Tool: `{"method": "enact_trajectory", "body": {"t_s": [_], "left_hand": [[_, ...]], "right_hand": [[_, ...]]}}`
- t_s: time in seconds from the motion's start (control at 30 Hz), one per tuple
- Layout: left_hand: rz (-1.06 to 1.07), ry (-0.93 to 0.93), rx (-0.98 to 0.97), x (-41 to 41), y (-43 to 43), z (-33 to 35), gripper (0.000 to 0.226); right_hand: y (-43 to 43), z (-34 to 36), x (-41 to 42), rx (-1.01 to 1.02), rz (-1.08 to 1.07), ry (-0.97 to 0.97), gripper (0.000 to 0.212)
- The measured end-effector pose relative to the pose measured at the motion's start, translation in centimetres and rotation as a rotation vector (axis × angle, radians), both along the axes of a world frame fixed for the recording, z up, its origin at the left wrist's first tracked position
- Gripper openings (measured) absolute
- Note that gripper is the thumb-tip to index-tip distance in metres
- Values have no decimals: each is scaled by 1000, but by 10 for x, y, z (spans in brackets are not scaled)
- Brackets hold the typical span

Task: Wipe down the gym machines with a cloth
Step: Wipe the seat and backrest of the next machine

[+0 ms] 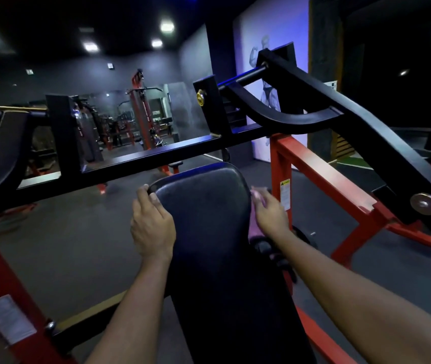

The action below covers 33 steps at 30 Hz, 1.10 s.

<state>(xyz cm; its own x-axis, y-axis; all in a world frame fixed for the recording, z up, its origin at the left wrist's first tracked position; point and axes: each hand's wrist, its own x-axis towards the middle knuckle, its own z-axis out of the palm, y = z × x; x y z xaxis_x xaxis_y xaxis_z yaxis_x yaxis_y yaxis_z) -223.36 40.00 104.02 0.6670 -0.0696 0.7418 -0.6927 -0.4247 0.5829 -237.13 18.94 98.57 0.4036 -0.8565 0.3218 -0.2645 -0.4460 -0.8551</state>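
A black padded back rest [203, 219] of a red and black gym machine stands in front of me, tilted away. My left hand [152, 224] grips the pad's left edge near its top, fingers curled over the rim. My right hand [270, 212] presses a pink cloth [255, 224] against the pad's right edge; the cloth shows above and below the hand, and most of it is hidden under the palm. The hand is blurred.
A black crossbar [156, 156] runs across just beyond the pad. A black lever arm [353, 122] slopes down on the right over a red frame [322, 174]. Red frame posts [1, 298] stand at the lower left. More machines [140, 119] stand far back.
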Motion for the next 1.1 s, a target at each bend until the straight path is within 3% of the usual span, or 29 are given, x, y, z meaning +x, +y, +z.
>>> {"method": "enact_trajectory", "body": {"t_s": [0.17, 0.3, 0.5, 0.7, 0.77, 0.83, 0.9, 1.0, 1.1], "left_hand": [[30, -31, 54, 2, -1, 1, 36], [44, -160, 126, 8, -4, -3, 38], [99, -434, 389, 9, -5, -4, 43], [-115, -678, 707, -25, -36, -4, 41], [-234, -736, 835, -40, -57, -4, 44], [-306, -750, 963, -49, -76, -4, 45], [-344, -742, 1050, -50, -90, -5, 45], [-350, -745, 1128, -50, -110, -3, 46], [-324, -733, 1190, -56, -127, -4, 52]], "right_hand": [[-23, 53, 40, -93, 67, -4, 49], [-14, 11, 17, -79, 100, -79, 45], [7, -72, -31, -21, 52, -46, 39], [33, -155, -97, 52, 18, 197, 39], [34, -150, -111, 117, -48, 204, 34], [30, -124, -104, 108, -118, 75, 41], [29, -90, -82, 68, -23, -24, 46], [27, -81, -53, 62, 179, 38, 51], [32, -111, -60, 63, 106, 47, 51]]}}
